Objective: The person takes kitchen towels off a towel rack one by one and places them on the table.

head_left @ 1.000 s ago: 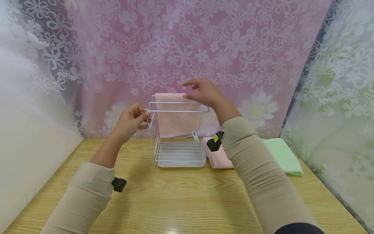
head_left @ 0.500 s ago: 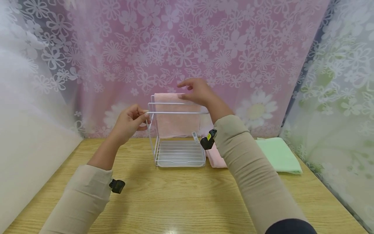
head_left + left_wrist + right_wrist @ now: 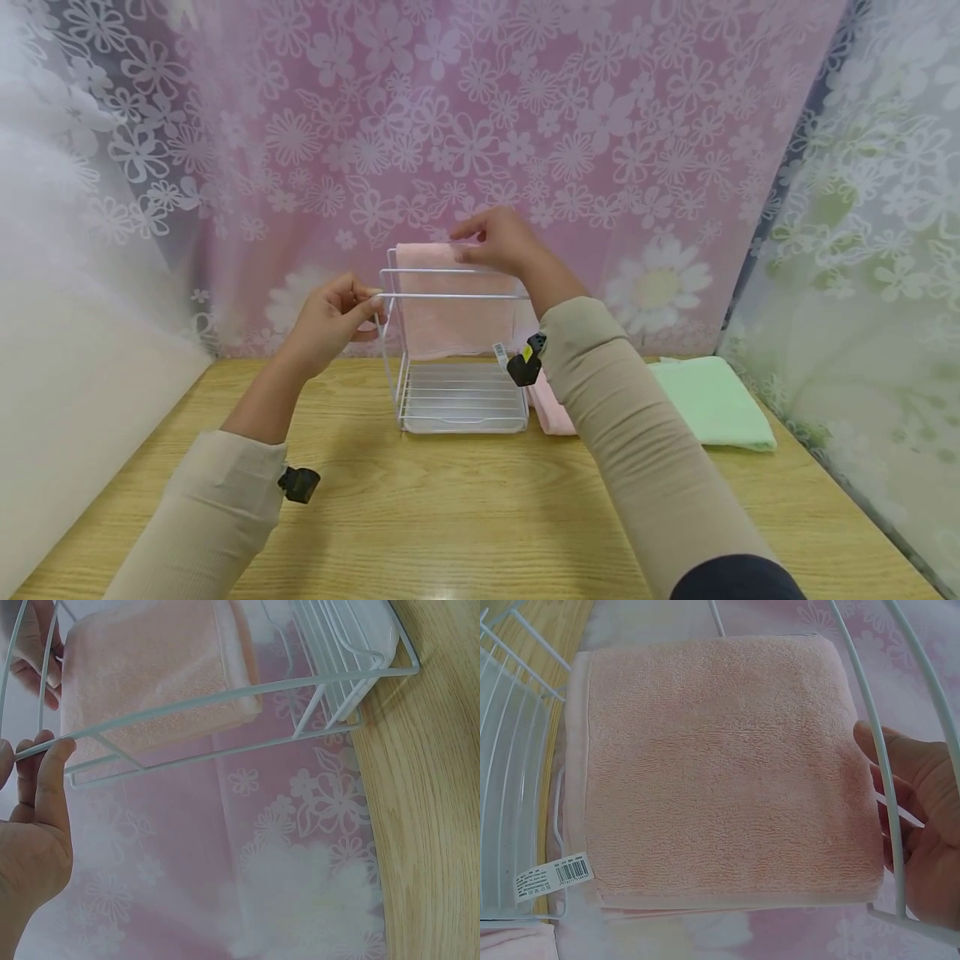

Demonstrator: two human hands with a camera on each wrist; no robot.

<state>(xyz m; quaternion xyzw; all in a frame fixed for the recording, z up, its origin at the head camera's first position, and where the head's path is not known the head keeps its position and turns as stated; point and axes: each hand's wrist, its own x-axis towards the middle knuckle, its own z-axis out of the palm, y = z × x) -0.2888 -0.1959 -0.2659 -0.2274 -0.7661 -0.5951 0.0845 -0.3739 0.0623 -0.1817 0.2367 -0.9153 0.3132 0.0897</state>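
A white wire rack (image 3: 451,295) stands at the table's back, with a tray (image 3: 465,422) at its base. A folded pink towel (image 3: 453,321) hangs over its rearmost top bar, with a soft, looped pile (image 3: 727,772). At the rack's upper left front corner, my left hand (image 3: 330,317) pinches the wire between thumb and fingers; the left wrist view shows the left hand (image 3: 37,817) on that bar. My right hand (image 3: 502,242) is at the towel's top edge. In the right wrist view, the right hand's (image 3: 922,810) thumb lies on the front face, other fingers behind, partly hidden.
A paper label (image 3: 555,877) with a barcode hangs on the rack's lower right. Right of the rack lie a second pink towel (image 3: 553,408), partly hidden by my right sleeve, and a folded green towel (image 3: 712,400). A flowered curtain (image 3: 300,125) closes off the back.
My right hand has shifted left along the towel's top edge and its thumb and fingers have come closer together. The rack's front top bar sits slightly lower in view. My left hand keeps its grip.
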